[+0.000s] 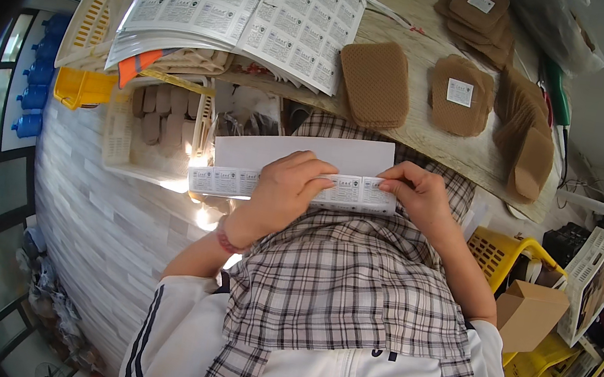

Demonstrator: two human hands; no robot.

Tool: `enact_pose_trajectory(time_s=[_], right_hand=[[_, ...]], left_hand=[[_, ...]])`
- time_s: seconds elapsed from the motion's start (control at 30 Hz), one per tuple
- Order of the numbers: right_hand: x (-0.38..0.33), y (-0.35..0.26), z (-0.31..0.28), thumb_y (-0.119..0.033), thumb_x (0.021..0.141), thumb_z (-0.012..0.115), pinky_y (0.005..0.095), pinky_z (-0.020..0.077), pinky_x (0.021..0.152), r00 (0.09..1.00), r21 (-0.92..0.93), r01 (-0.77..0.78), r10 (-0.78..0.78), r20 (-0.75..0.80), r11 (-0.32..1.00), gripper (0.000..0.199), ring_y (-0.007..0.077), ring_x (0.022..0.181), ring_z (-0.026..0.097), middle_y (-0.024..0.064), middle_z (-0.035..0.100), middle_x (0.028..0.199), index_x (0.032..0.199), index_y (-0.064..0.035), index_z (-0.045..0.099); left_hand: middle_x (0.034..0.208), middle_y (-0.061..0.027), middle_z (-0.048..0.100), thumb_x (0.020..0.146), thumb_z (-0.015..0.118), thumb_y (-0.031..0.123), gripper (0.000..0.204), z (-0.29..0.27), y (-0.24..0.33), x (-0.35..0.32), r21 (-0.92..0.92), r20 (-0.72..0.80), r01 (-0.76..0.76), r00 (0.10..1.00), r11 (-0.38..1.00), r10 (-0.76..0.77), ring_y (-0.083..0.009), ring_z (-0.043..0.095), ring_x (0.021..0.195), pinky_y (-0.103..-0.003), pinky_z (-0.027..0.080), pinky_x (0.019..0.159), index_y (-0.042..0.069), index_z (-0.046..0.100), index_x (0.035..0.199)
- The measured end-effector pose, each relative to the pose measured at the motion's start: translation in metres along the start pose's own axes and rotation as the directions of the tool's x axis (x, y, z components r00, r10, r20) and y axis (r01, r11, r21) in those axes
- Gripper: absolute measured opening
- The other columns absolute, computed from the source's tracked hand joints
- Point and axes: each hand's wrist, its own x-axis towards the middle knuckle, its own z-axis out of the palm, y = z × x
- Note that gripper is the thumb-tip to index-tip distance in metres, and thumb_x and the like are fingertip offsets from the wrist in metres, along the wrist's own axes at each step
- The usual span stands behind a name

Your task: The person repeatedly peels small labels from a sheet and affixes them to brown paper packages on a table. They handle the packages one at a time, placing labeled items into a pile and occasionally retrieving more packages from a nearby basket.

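Note:
A white sheet of printed labels (353, 155) is folded lengthwise over my lap, above the checked apron (349, 291). Its printed strip turns toward me, and the blank side shows beyond it. My left hand (288, 188) pinches the strip near its middle between thumb and fingers. Toward the strip's right end, my right hand (418, 196) grips it with thumb and bent fingertips. Both hands are closed on the same sheet, a short way apart. On the table, just beyond my hands, lies a stack of brown mesh-textured rounded pads (375, 85).
A pile of label sheets (246, 7) covers the wooden table's (411, 19) left side. More brown pads (460, 118) stand at right, some bearing white labels. A cream basket (122, 125) holds brown pieces at left. Yellow crates (492, 254) and a cardboard box (527, 316) sit at right.

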Motion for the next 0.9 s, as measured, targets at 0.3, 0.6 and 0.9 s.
enact_pose_trajectory(time_s=[0.3,0.6,0.9], right_hand=[[0.012,-0.003,0.001,0.004,0.084,0.071,0.0306,0.0546,0.071,0.88,-0.294,0.352,-0.421,-0.218,0.889,0.013,0.0232,0.086,0.068,0.0093,0.068,0.094,0.096,-0.0016,0.071],[0.025,-0.001,0.002,0.002,0.065,0.073,0.0377,0.0547,0.076,0.514,-0.695,0.589,-0.855,-0.071,0.412,0.021,0.0268,0.085,0.062,0.0069,0.064,0.095,0.083,-0.007,0.068],[0.054,-0.025,-0.014,-0.005,0.093,0.066,0.0266,0.0476,0.079,0.837,0.129,0.426,-0.336,-0.432,0.895,0.005,0.0138,0.084,0.057,0.0027,0.062,0.092,0.093,-0.0028,0.061]], left_hand=[[0.081,-0.0085,0.063,0.087,0.069,0.006,0.01,0.015,0.002,0.027,-0.136,-0.043,0.119,0.991,0.984,-0.125,-0.0187,0.061,0.07,-0.03,0.047,0.064,-0.001,0.069,0.094],[0.083,-0.009,0.066,0.086,0.07,0.01,0.012,0.014,-0.019,0.051,-0.2,0.036,0.228,0.974,0.953,-0.226,-0.0195,0.065,0.075,-0.032,0.05,0.07,-0.001,0.069,0.092],[0.084,-0.0103,0.064,0.084,0.07,0.008,0.009,0.011,-0.009,0.063,-0.027,-0.068,0.115,0.991,0.993,-0.117,-0.0265,0.063,0.078,-0.037,0.05,0.071,0.0,0.066,0.087]])
